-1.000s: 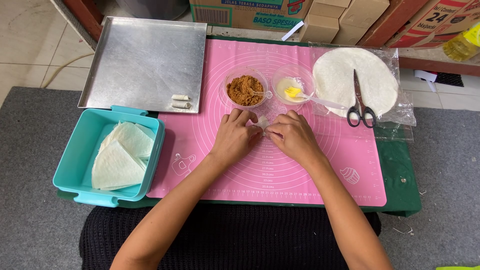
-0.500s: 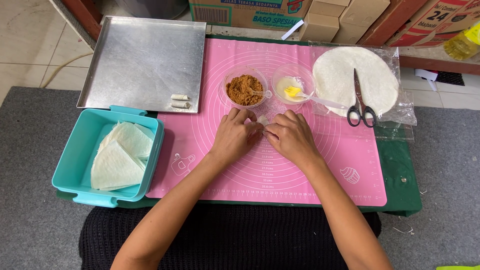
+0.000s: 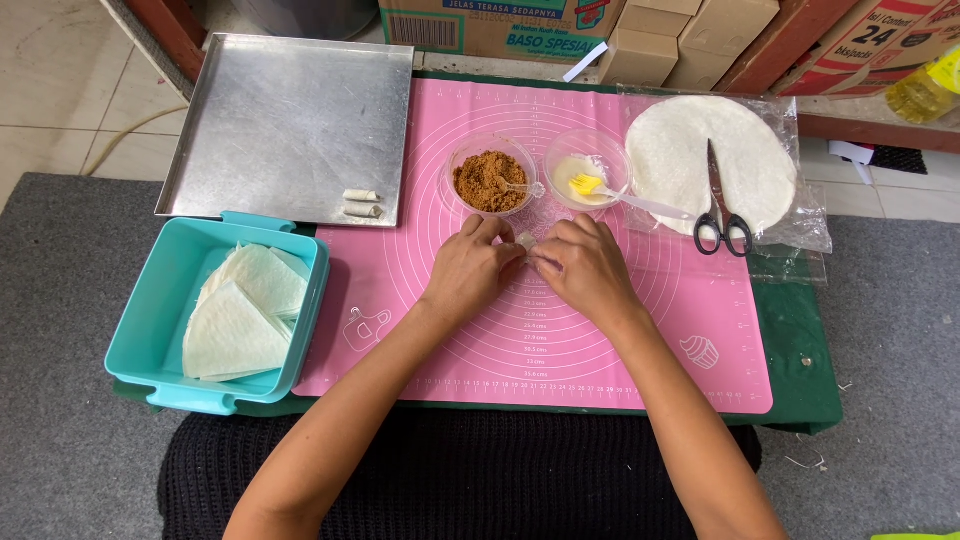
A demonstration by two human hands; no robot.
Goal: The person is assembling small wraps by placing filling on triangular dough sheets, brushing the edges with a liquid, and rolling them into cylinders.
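**Both hands pinch a small wrapper roll on the pink mat**

Head view: The left hand (image 3: 468, 268) and the right hand (image 3: 585, 268) meet at the middle of the pink silicone mat (image 3: 400, 300), just in front of two small bowls. Between their fingertips sits a small pale wrapper roll (image 3: 526, 243), lying on the mat and mostly hidden by the hands. Both sets of fingers are curled in and nearly closed, thumbs and forefingers pressing on the roll from either end; neither hand is clenched into a fist and neither is released.

Doing this step well seems to call for even, light pressure from both sides, so the thin sheet stays tight around its filling without tearing, and for keeping the roll flat on the mat while the ends are tucked.

Just beyond the hands stand the bowl of brown crumbly filling (image 3: 487, 180), with a small spoon in it, and the bowl with a yellow brush (image 3: 588, 182) whose handle points right. Further right, a stack of round white sheets (image 3: 668, 150) lies on clear plastic, with scissors (image 3: 722, 215) resting on top. At upper left, a metal tray (image 3: 280, 110) carries two finished rolls (image 3: 362, 203) near its front edge. At left, the teal box (image 3: 160, 300) holds folded wedge-shaped wrappers (image 3: 245, 315). The mat covers a green worktop (image 3: 800, 370).
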